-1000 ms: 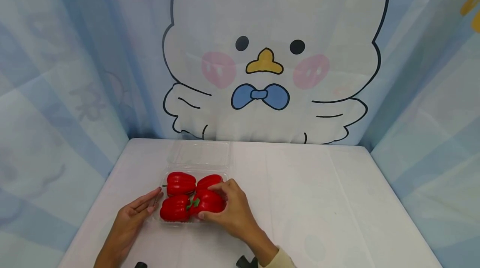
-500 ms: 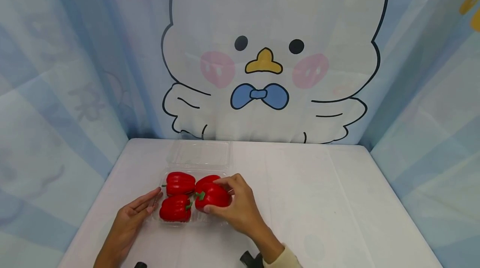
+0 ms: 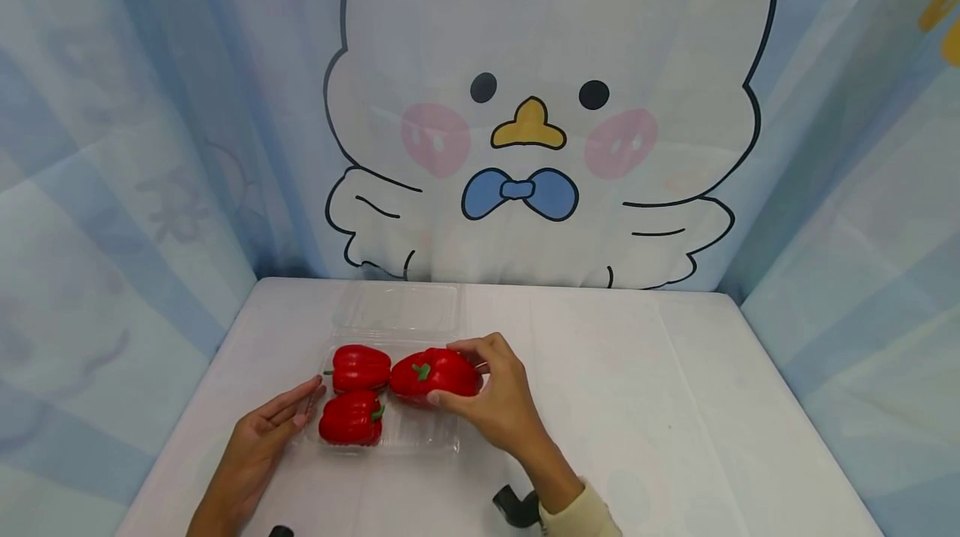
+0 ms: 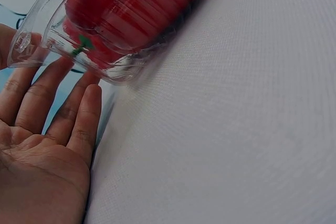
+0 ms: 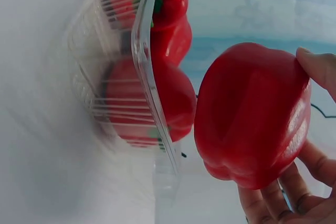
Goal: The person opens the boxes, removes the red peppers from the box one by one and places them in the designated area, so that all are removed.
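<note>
A clear plastic clamshell container [image 3: 423, 437] sits on the table with its lid [image 3: 397, 308] folded back. Two red bell peppers [image 3: 362, 368] [image 3: 351, 418] lie in its left half, and a third is mostly hidden at the back right. Raised over that one, a red bell pepper [image 5: 252, 114] with a green stem is gripped by my right hand [image 3: 498, 399], thumb on the near side and fingers on the far side. My left hand [image 3: 258, 445] pinches the container's left rim between thumb and fingers; the left wrist view shows the fingers [image 4: 39, 98] stretched out under the rim.
A white cloth covers the table [image 3: 637, 404]. Behind it hangs a curtain [image 3: 525, 245] with a cartoon chick, and blue-white curtains stand at both sides. A black object [image 3: 517, 508] shows by the right wrist.
My right hand has lifted a bell pepper from the container's front right and carried it back and rightward, baring the container floor there. The left hand has stayed in place.
</note>
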### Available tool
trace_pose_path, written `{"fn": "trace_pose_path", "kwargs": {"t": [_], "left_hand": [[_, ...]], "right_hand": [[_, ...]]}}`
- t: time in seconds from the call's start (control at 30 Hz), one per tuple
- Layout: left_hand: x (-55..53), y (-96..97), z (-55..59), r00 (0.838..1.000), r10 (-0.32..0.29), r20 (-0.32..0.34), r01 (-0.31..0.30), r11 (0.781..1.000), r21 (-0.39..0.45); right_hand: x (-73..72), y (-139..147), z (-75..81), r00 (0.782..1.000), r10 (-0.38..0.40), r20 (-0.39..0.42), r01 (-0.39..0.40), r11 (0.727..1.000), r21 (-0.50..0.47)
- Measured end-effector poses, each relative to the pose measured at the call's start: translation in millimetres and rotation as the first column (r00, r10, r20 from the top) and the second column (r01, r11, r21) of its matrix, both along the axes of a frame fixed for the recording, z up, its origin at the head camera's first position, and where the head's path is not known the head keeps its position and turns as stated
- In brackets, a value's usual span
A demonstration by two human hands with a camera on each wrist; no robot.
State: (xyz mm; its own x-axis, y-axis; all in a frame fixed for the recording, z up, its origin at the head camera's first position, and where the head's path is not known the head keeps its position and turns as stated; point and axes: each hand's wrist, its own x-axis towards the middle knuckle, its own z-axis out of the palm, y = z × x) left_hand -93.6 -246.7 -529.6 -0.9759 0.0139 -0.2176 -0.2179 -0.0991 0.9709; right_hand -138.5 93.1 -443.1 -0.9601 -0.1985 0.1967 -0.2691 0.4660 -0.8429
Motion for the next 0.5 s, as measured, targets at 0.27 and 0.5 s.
{"fn": "trace_pose_path", "kwargs": {"t": [0.27, 0.5], "left_hand": [[-1.4, 0.7, 0.6, 0.999, 0.014, 0.039, -0.013, 1.0, -0.024], [-1.5, 0.6, 0.8, 0.999, 0.016, 0.035, -0.016, 1.0, -0.014]], "right_hand": [[-5.8, 10, 2.2, 0.999, -0.039, -0.005, 0.039, 0.999, -0.002], [-8.6, 18, 2.4, 0.998, -0.066, -0.005, 0.066, 0.998, -0.002]]}}
